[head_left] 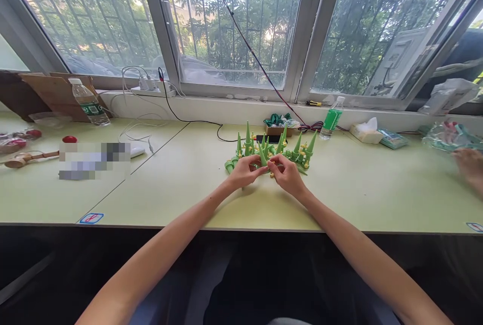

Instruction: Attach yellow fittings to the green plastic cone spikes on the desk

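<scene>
My left hand [244,171] is closed around a green cone-shaped watering spike [262,155], its tip pointing up. Just beside it, my right hand [288,175] has its fingers pinched together near the spike's lower end. What those fingertips hold is too small and covered to make out. Behind and around both hands stand several more green watering spikes [309,148] with small yellow valve parts [302,152]. A few of the spikes lie on their sides, and my hands hide part of the group.
On the yellow-green table [358,194], a small box [277,131] holding green material stands behind the spikes. A water bottle [331,119] and tissue pack [366,132] are farther right. Another person's hand [469,164] touches a plastic bag [451,136]. A wooden kendama [32,158] lies left.
</scene>
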`<state>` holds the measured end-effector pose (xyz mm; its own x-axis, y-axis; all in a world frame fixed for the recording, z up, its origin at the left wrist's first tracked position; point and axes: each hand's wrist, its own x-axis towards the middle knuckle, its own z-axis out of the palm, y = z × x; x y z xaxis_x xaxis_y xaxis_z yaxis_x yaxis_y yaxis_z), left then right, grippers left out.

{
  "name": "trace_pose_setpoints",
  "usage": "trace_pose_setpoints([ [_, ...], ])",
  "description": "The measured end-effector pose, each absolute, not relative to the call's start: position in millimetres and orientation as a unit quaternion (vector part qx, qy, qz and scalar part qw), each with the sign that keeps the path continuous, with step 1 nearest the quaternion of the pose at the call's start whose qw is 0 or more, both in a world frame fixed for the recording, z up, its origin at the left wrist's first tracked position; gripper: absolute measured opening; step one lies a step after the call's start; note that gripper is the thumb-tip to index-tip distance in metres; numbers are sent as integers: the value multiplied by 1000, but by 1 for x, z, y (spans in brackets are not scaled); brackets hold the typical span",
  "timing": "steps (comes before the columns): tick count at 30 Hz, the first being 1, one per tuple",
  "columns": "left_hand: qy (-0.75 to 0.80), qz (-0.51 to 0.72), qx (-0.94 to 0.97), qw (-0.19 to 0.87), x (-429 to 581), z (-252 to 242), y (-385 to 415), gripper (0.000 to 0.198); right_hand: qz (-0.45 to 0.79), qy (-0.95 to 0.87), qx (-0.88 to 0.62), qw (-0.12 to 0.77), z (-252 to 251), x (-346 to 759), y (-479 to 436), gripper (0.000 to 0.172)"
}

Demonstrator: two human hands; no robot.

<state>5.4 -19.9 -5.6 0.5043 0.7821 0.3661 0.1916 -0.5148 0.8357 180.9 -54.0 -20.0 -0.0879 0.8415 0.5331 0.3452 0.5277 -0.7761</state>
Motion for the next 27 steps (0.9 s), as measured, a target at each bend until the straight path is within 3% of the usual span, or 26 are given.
trace_pose_setpoints([
  [11, 293, 383, 794, 369, 4, -8, -21, 37, 180, -714, -430, 522, -21, 182, -55, 35],
  [27, 272, 399, 847, 220, 5, -17, -18, 24, 109, -710, -454, 527, -20, 181, -53, 45],
])
